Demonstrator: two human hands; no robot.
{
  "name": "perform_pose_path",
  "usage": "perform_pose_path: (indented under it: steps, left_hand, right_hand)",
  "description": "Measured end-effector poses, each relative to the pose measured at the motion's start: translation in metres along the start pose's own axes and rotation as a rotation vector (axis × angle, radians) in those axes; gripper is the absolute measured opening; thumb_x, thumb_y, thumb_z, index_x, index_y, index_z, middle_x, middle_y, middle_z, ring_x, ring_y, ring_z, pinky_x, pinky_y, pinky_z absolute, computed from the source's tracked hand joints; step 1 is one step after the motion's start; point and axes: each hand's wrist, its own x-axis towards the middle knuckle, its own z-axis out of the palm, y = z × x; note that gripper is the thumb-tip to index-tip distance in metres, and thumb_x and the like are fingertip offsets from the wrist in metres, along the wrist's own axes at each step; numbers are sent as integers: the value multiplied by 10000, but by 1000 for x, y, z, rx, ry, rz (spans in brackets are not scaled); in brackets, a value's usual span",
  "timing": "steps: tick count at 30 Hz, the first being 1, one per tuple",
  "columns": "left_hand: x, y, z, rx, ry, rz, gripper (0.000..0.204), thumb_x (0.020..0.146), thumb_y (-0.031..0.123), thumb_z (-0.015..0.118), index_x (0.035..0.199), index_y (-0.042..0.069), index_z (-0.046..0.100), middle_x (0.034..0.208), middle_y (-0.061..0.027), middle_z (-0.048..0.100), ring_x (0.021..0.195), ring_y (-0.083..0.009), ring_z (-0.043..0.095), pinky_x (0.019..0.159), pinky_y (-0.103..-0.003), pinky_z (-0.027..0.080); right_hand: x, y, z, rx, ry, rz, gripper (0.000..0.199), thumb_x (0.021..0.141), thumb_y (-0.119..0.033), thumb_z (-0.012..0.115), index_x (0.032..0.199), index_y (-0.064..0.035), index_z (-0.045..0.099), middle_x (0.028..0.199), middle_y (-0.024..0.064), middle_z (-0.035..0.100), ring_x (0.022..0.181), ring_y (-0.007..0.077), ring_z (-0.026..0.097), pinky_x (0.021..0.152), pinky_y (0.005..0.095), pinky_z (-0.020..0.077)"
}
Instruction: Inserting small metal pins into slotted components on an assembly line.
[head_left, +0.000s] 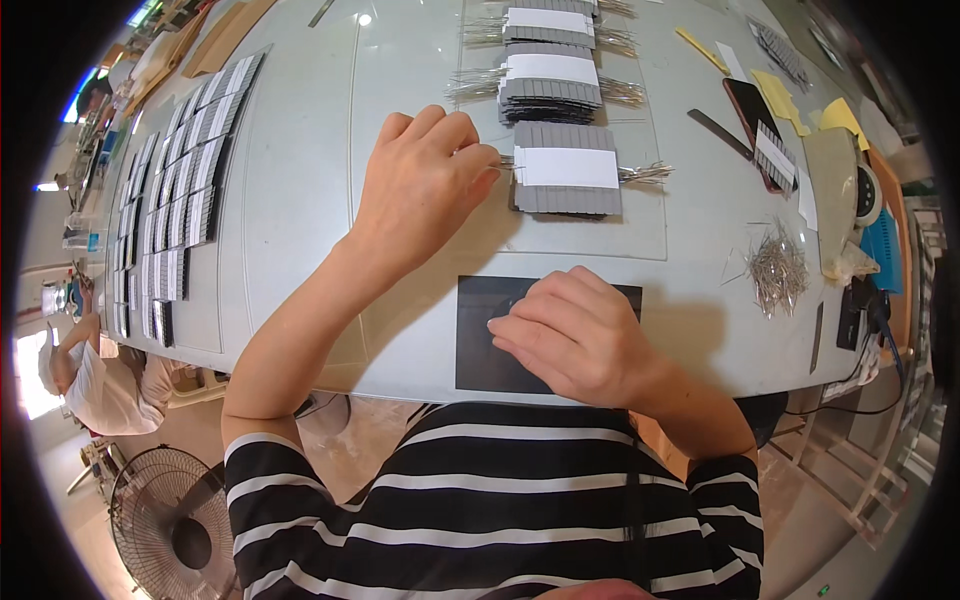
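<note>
My left hand is closed in a pinch at the left end of the nearest stack of grey ribbed strips, on thin metal wires that stick out there. A white band crosses this stack, and a bundle of wires also juts from its right end. Lower down, my right hand hovers over or rests on a black rectangular mat with its fingers curled together. Whatever its fingertips hold, if anything, is hidden.
Similar stacks line up beyond. Many banded strips lie in rows at left. At right are a pile of loose wires, a phone, yellow paper and a dark flat bar. A fan and another person are at lower left.
</note>
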Motion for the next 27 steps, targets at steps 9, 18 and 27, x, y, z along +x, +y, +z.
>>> perform_pose_path:
  steps: [9,18,27]
  left_hand:
    - [-4,3,-6,53,49,35,120,726,90,773,786,136,680,802,20,562,782,-172,539,741,-346,382]
    - [-7,9,-15,65,6,89,172,721,85,780,852,153,691,839,21,556,786,-167,531,772,-345,376]
    - [-20,12,-22,-28,-49,41,222,691,60,784,872,150,692,846,9,543,803,-183,540,792,-357,383]
  right_hand:
    - [-19,25,-58,-273,1,102,91,822,-48,714,899,-69,669,813,49,623,764,241,605,666,351,468]
    - [-16,46,-81,-388,43,342,66,846,-59,716,874,-17,673,800,81,645,732,249,604,662,337,487]
    - [-9,40,-81,269,89,1097,179,912,-143,723,963,27,695,787,-11,642,699,31,523,655,190,461]
